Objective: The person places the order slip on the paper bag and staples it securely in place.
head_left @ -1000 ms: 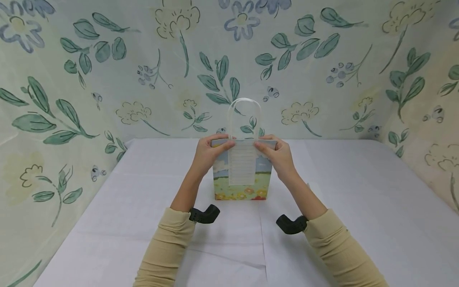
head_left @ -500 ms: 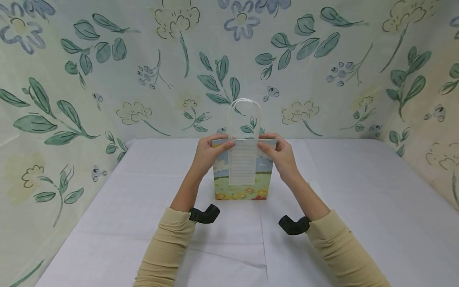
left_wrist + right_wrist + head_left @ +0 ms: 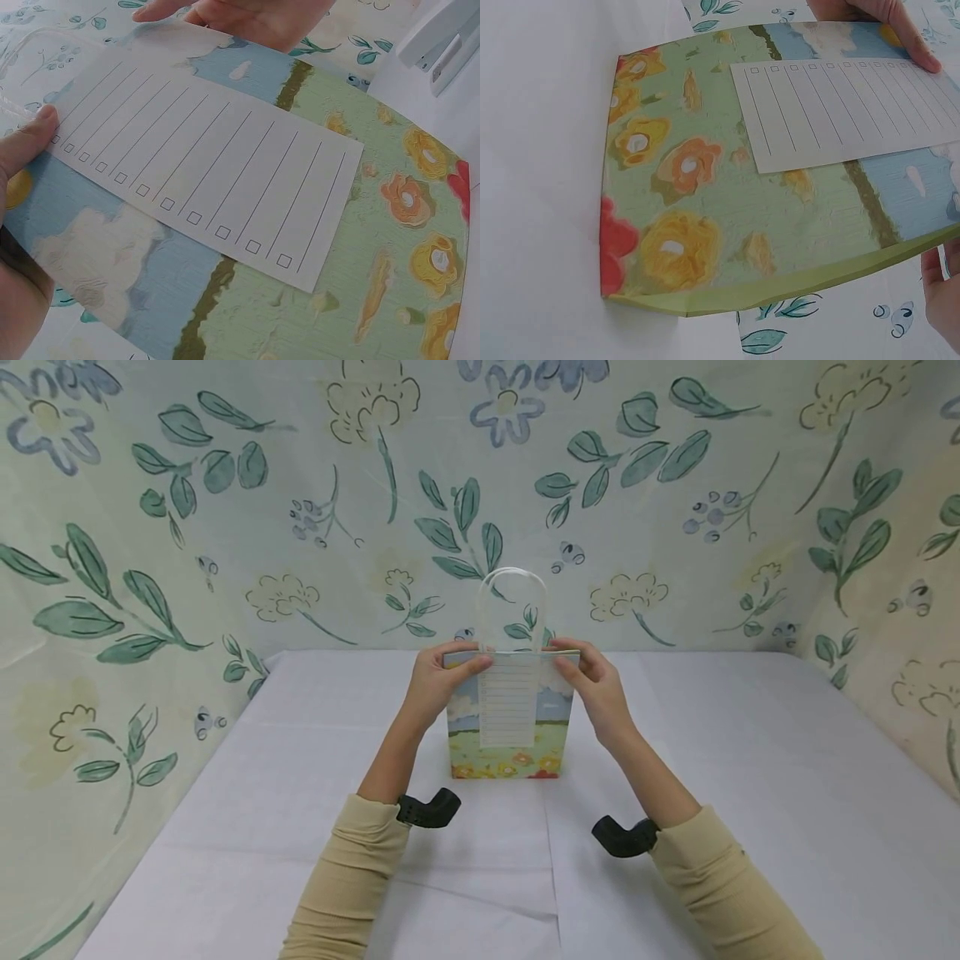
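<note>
A paper gift bag [image 3: 462,743], painted with sky, meadow and flowers, stands upright on the white table with its white loop handles [image 3: 512,570] raised. A white lined checklist sheet [image 3: 210,165] with small tick boxes lies against its front, its upper end at the bag's rim. My left hand [image 3: 435,681] pinches the sheet's upper left corner and the bag's rim, thumb in front and fingers behind. At the upper right, my right hand [image 3: 602,693] pinches the rim the same way, its thumb on the bag beside the sheet. Both hands' fingertips are partly hidden behind the bag.
A white stapler-like object [image 3: 442,49] lies on the table beyond the bag's lower end in the left wrist view. White cloth with creases covers the table [image 3: 300,827]. A floral curtain [image 3: 337,543] hangs behind and along both sides.
My right hand has slid rightward along the rim, its thumb moving off the sheet's corner onto the bag. The left hand, sheet and bag have stayed almost still.
</note>
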Tool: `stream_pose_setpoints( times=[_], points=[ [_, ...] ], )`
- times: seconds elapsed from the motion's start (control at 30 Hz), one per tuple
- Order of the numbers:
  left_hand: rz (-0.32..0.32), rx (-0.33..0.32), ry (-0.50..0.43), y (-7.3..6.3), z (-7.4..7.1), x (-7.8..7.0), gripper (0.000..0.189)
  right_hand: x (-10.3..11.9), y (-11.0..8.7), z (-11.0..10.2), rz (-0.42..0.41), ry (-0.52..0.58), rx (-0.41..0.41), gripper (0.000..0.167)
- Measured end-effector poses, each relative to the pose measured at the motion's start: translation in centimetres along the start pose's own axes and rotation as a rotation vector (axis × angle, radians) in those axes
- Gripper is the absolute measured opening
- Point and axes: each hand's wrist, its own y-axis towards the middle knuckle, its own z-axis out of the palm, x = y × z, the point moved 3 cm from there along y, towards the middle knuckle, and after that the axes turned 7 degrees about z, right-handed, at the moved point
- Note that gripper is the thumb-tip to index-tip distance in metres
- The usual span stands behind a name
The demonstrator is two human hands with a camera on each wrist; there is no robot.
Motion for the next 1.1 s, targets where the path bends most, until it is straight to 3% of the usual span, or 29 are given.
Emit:
stream_pose_setpoints(
  times=[0.2, 0.8, 1.1],
  points=[
    [-0.005, 0.006, 0.005, 0.0, 0.1, 0.1, 0.033, -0.3, -0.2, -0.4, 0.004, -0.001, -0.012, 0.044],
    [0.012, -0.004, 0.025, 0.0, 0.2, -0.2, 0.031, -0.7, -1.0, -1.3, -0.018, -0.031, -0.018, 0.046],
    [0.011, -0.004, 0.032, 0.0, 0.1, 0.0, 0.032, -0.9, -1.5, -1.6, 0.015, -0.059, -0.028, 0.048]
  ],
)
